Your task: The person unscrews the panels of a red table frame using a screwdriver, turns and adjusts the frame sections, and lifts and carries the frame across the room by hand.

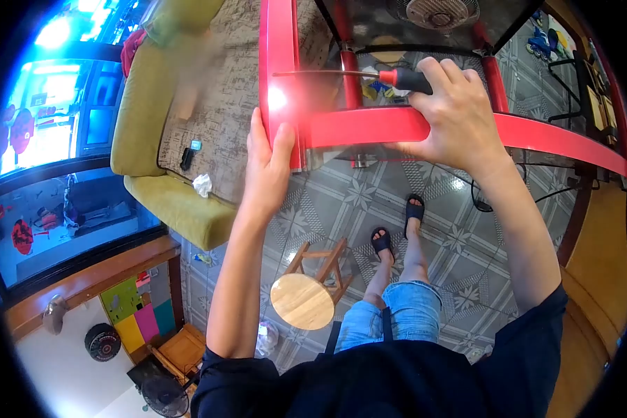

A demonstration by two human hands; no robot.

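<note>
A red metal frame (369, 128) with a long crossbar and an upright at its left end stands in front of me. My left hand (268, 157) is closed around the lower end of the red upright (279, 49), thumb on the near face. A screwdriver (411, 80) with a black-and-red handle is gripped in my right hand (456, 111). Its long thin shaft points left and the tip lies over the upright; whether it sits in a screw cannot be made out. The heel and thumb of my right hand rest around the crossbar. Bright glare covers the corner.
A green sofa (143, 104) with a patterned seat stands at left, holding a crumpled tissue (202, 184) and a small dark object (187, 159). A round wooden stool (302, 301) is beside my legs. A fan (442, 12) shows behind the frame. Cables (481, 198) lie on the tiled floor (327, 202).
</note>
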